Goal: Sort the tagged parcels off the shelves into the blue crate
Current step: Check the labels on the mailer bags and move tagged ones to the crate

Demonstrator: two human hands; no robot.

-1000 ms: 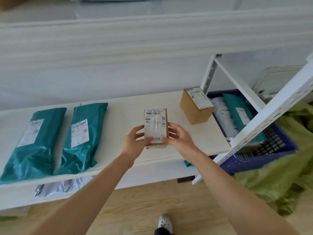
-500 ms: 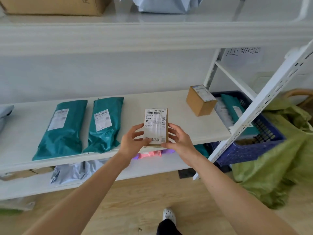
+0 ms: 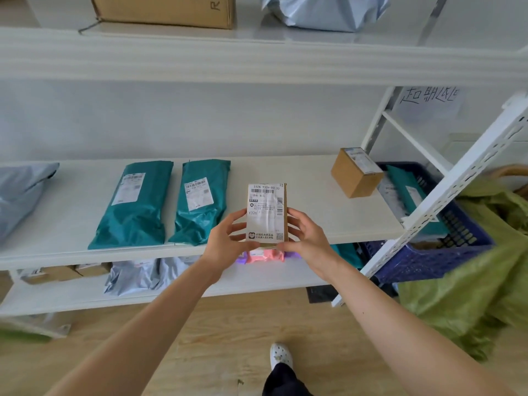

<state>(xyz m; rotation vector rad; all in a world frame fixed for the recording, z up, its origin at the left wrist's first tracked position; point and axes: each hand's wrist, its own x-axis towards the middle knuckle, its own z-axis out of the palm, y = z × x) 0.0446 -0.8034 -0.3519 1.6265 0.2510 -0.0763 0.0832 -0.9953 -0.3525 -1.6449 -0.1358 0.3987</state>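
Observation:
A small brown box (image 3: 266, 212) with a white shipping label facing me is held up in front of the middle shelf (image 3: 300, 178). My left hand (image 3: 225, 241) grips its left side and my right hand (image 3: 307, 238) grips its right side. Two teal mailer bags (image 3: 134, 204) (image 3: 200, 200) lie on the shelf to the left. A second brown box (image 3: 355, 172) stands at the shelf's right end. The blue crate (image 3: 445, 252) sits on the floor right of the rack, with teal and grey parcels inside.
A white slotted upright (image 3: 457, 184) crosses in front of the crate. A green sack (image 3: 480, 281) lies at the right. The lower shelf holds grey bags (image 3: 137, 275), a pink packet (image 3: 265, 255) and small boxes. A large carton (image 3: 165, 10) sits on the top shelf.
The view has tilted up and pulled back, so the top shelf's carton and grey bag show. Both hands keep hold of the small box in much the same place.

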